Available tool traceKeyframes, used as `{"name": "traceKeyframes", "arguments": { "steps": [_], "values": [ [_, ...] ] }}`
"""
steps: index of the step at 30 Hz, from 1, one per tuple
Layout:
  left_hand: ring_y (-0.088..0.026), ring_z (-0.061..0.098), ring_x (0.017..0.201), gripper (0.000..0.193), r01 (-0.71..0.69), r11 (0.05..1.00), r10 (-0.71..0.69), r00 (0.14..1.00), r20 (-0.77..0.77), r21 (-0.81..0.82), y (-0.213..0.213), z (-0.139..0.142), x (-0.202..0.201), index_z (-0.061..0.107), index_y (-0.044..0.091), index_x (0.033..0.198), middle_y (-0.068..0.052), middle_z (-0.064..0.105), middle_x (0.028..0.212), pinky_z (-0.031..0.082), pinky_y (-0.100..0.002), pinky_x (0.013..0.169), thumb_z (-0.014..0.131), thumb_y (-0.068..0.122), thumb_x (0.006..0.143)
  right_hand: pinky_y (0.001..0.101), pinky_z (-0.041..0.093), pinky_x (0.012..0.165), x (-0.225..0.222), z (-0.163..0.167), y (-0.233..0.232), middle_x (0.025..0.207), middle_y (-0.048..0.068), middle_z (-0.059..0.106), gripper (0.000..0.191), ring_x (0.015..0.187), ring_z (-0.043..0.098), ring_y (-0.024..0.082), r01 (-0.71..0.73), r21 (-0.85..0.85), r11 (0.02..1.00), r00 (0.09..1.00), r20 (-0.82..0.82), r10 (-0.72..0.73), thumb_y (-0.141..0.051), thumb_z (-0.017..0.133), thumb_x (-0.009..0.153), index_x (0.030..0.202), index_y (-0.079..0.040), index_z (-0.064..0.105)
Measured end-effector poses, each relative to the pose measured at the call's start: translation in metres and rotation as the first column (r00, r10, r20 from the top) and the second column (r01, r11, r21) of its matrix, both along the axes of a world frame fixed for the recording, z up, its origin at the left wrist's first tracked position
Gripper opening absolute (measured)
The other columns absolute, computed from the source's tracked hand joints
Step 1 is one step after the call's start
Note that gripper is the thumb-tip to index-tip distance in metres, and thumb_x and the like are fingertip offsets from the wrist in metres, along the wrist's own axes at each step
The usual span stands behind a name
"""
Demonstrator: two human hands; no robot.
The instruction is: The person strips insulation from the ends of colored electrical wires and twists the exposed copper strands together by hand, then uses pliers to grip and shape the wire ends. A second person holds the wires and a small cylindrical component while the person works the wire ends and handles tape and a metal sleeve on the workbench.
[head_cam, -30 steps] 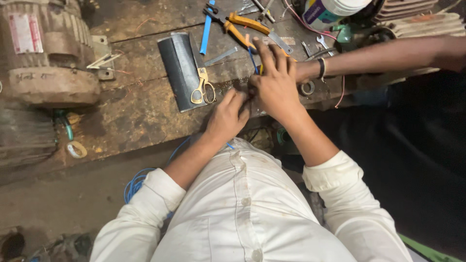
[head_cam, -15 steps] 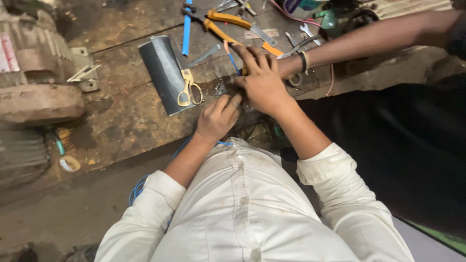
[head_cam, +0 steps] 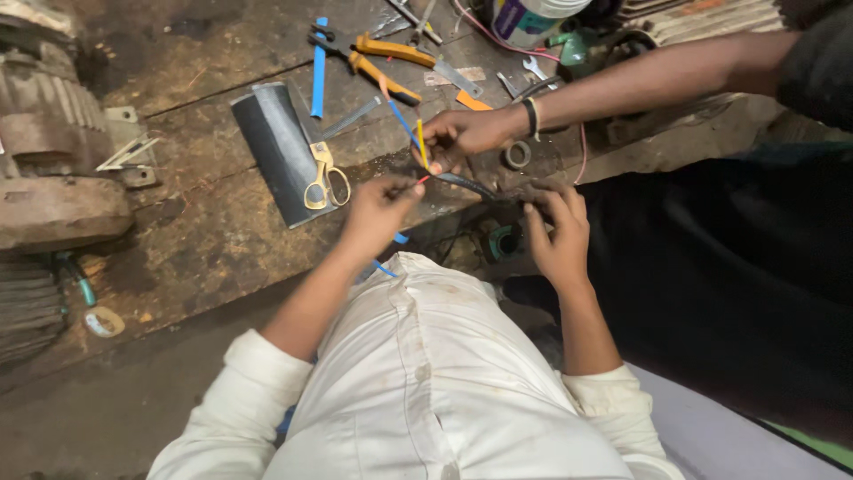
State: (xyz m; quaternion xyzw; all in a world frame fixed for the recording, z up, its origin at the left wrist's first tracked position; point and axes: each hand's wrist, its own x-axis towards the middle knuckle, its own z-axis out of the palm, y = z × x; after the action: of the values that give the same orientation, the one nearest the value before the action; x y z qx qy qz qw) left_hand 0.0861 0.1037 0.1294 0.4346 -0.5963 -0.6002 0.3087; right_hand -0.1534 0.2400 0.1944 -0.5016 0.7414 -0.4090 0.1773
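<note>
At the bench edge, the left hand (head_cam: 378, 212) pinches a thin red wire (head_cam: 421, 180) by its end; the right hand (head_cam: 558, 233) rests fingers on a black cable (head_cam: 466, 184) lying across the worn wooden bench (head_cam: 204, 240), loosely curled, not clamped. A co-worker's hand (head_cam: 462, 135) holds yellow and blue wires (head_cam: 419, 142) just above. Wires look light, limp and springy, the ends probably fragile; better gripped on the insulation just behind the tip. Yellow-handled scissors (head_cam: 324, 178) lie on a dark sheet (head_cam: 275, 147) to the left, pliers (head_cam: 386, 58) beyond.
</note>
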Motion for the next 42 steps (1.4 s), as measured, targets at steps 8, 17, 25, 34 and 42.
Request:
{"name": "traceKeyframes", "arguments": {
  "steps": [8,17,25,34,42],
  "values": [
    [-0.009,0.054,0.071,0.026,0.276,0.607,0.016,0.933,-0.359,0.745,-0.022,-0.024,0.006,0.073,0.007,0.105,0.001,0.064,0.083,0.046,-0.024,0.066,0.071,0.031,0.094,0.0495,0.047,0.097,-0.024,-0.036,-0.020,0.126,0.023,0.057,0.036,0.113,0.053,0.044,0.001,0.066,0.998,0.851,-0.524,0.033,-0.012,0.076,0.090,0.122,-0.001,0.065],
    [-0.011,0.055,0.069,0.033,0.188,0.740,-0.005,0.962,-0.274,0.646,-0.013,-0.026,0.013,0.073,0.002,0.108,-0.001,0.061,0.081,0.047,-0.029,0.064,0.068,0.033,0.100,0.0491,0.047,0.100,-0.009,-0.053,-0.058,0.131,0.025,0.057,0.041,0.117,0.053,0.046,0.021,0.067,0.998,0.842,-0.540,0.018,-0.011,0.075,0.089,0.128,-0.001,0.064],
    [-0.017,0.070,0.092,0.034,0.343,0.939,-0.338,0.935,0.107,-0.031,0.010,-0.032,0.087,0.060,0.002,0.120,-0.006,0.071,0.099,0.054,-0.031,0.082,0.068,0.026,0.096,0.0326,0.047,0.084,0.054,-0.030,-0.004,0.105,0.009,0.063,0.022,0.096,0.060,0.018,0.064,0.125,0.990,0.741,0.658,-0.131,-0.014,0.065,0.105,0.120,0.001,0.062],
    [-0.024,0.062,0.085,0.026,0.044,0.987,-0.015,0.984,0.176,-0.156,0.005,0.011,0.142,0.064,0.005,0.111,-0.010,0.063,0.097,0.053,-0.036,0.077,0.074,0.019,0.092,0.0349,0.042,0.108,0.144,-0.033,-0.016,0.140,0.010,0.058,0.051,0.127,0.055,0.020,-0.149,0.148,0.978,0.345,0.934,-0.089,-0.021,0.062,0.098,0.146,-0.007,0.053],
    [-0.032,0.059,0.104,0.024,0.246,0.853,-0.147,0.959,0.241,-0.460,0.008,0.024,0.132,0.068,0.004,0.092,-0.015,0.063,0.102,0.050,-0.044,0.089,0.081,0.020,0.081,0.0444,0.033,0.116,0.169,-0.014,-0.030,0.160,0.020,0.047,0.048,0.150,0.045,0.034,-0.111,-0.265,0.958,0.126,0.952,0.278,-0.029,0.064,0.103,0.141,-0.003,0.052]
  ]
}}
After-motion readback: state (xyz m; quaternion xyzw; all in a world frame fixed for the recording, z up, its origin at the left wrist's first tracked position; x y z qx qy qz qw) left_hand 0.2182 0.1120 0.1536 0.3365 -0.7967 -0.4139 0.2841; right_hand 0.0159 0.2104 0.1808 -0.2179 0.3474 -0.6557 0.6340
